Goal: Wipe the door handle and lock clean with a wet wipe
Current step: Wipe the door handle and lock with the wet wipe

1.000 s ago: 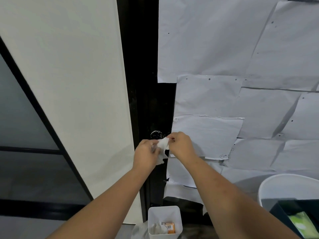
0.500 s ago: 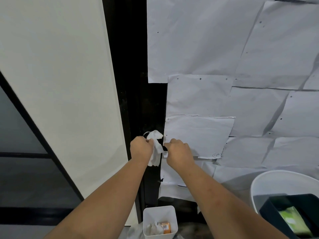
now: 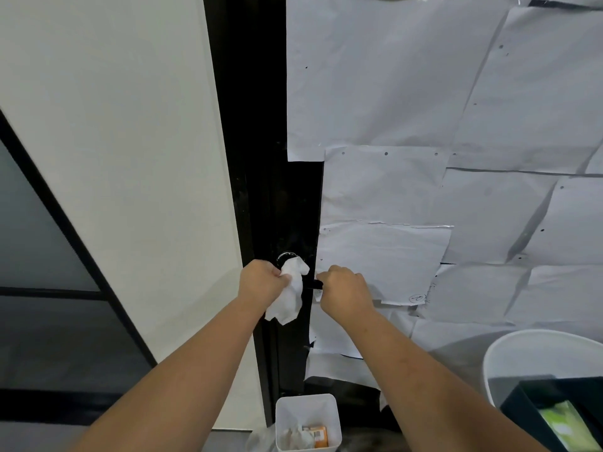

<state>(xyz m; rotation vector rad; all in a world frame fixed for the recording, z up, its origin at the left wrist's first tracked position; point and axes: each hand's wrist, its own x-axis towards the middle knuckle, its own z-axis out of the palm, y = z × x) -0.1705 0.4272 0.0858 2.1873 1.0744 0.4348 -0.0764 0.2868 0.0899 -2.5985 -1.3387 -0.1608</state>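
Note:
A black door (image 3: 274,197) runs down the middle of the view. Its round lock rose (image 3: 286,256) shows just above the white wet wipe (image 3: 291,290). My left hand (image 3: 262,282) grips the wipe, which is pressed against the base of the black door handle (image 3: 311,284) and hangs down below it. My right hand (image 3: 344,290) grips the free end of the handle lever, so most of the lever is hidden.
White paper sheets (image 3: 424,125) cover the door's right part. A white wall panel (image 3: 114,158) stands on the left. Below are a small white bin (image 3: 306,422) with scraps, a large white tub (image 3: 535,350) and a dark box (image 3: 561,415) holding a green pack.
My right hand let go of the wipe and took hold of the handle's end. The left hand brought the wipe onto the handle base and the cloth now hangs lower.

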